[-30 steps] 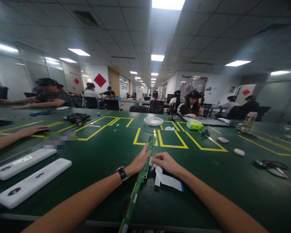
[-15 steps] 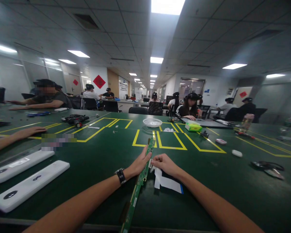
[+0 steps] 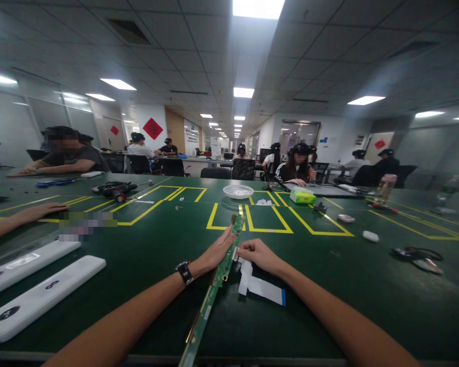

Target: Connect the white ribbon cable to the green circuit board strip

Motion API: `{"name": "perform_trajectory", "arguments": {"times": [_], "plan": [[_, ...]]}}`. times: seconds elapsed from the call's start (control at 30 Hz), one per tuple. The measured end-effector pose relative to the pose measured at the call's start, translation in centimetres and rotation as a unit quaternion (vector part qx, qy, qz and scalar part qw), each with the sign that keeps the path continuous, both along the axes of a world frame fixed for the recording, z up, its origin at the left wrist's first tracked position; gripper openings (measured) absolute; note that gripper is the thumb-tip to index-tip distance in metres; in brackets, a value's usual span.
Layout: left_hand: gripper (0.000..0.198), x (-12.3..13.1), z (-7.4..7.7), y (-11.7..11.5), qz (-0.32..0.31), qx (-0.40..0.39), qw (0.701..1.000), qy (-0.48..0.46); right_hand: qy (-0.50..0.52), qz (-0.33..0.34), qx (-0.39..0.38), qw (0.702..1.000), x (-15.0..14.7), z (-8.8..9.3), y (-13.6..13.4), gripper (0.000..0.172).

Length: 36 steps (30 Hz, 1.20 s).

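A long, narrow green circuit board (image 3: 214, 291) slants up from the near table edge, tilted toward the far side. My left hand (image 3: 219, 250), with a watch on its wrist, is closed around the upper part of the board from the left. At the board's right edge, my right hand (image 3: 260, 255) pinches the end of a white flat ribbon cable (image 3: 265, 289) beside a light-coloured connector. The cable hangs folded below my right fingers and ends in a blue tip. My right fingertips partly hide the join between cable and board.
Two long white devices (image 3: 48, 295) lie at the left, near another person's hand (image 3: 46, 209). Farther off on the green table stand a white plastic dish (image 3: 237, 191) and a green tissue pack (image 3: 303, 195). A cable bundle (image 3: 416, 255) lies at the right.
The view has shifted slightly. The board has turned a little in my left hand, and its lower end sits farther left. My right hand keeps its pinch on the ribbon cable.
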<state>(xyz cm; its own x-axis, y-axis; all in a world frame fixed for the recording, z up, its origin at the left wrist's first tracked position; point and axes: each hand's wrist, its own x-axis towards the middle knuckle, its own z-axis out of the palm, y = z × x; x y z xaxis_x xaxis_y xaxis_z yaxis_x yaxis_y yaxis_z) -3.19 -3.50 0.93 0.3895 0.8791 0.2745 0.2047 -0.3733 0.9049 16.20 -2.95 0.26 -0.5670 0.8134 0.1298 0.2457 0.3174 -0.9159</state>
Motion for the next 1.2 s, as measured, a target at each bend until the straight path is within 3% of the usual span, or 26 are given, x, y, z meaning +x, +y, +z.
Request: {"name": "perform_trajectory", "arguments": {"times": [0.13, 0.23, 0.4, 0.53, 0.67, 0.77, 0.87, 1.03, 1.2], "plan": [[0.064, -0.6, -0.7, 1.3, -0.012, 0.004, 1.0, -0.022, 0.024, -0.019, -0.017, 0.999, 0.1, 0.1, 0.2, 0.044], [0.065, -1.2, -1.2, 2.2, 0.015, -0.037, 0.999, -0.026, 0.032, -0.064, -0.028, 0.997, 0.6, -0.1, 0.9, 0.044], [0.06, -2.5, -0.8, 3.3, 0.097, -0.023, 0.995, -0.026, -0.033, -0.212, 0.037, 0.976, 3.8, 0.0, 3.1, 0.043], [0.05, -3.2, 0.3, 3.5, 0.148, 0.041, 0.986, -0.063, -0.146, -0.373, 0.133, 0.906, 7.8, 0.6, 4.5, 0.049], [0.045, -3.2, 0.9, 3.3, 0.165, 0.084, 0.979, -0.088, -0.35, -0.435, 0.155, 0.815, 11.0, 0.7, 5.2, 0.055], [0.045, -3.0, 1.1, 3.0, 0.165, 0.085, 0.979, -0.082, -0.44, -0.433, 0.15, 0.772, 11.7, 0.2, 5.6, 0.051], [0.043, -2.6, 1.1, 2.6, 0.16, 0.086, 0.981, -0.07, -0.468, -0.402, 0.19, 0.763, 11.4, -0.3, 5.7, 0.044], [0.039, -1.8, 1.0, 1.8, 0.136, 0.121, 0.983, -0.033, -0.482, -0.326, 0.221, 0.783, 10.7, -0.7, 5.9, 0.039], [0.037, -1.4, 1.2, 1.2, 0.131, 0.163, 0.976, -0.057, -0.432, -0.242, 0.259, 0.829, 9.7, -1.3, 6.2, 0.038]]}}
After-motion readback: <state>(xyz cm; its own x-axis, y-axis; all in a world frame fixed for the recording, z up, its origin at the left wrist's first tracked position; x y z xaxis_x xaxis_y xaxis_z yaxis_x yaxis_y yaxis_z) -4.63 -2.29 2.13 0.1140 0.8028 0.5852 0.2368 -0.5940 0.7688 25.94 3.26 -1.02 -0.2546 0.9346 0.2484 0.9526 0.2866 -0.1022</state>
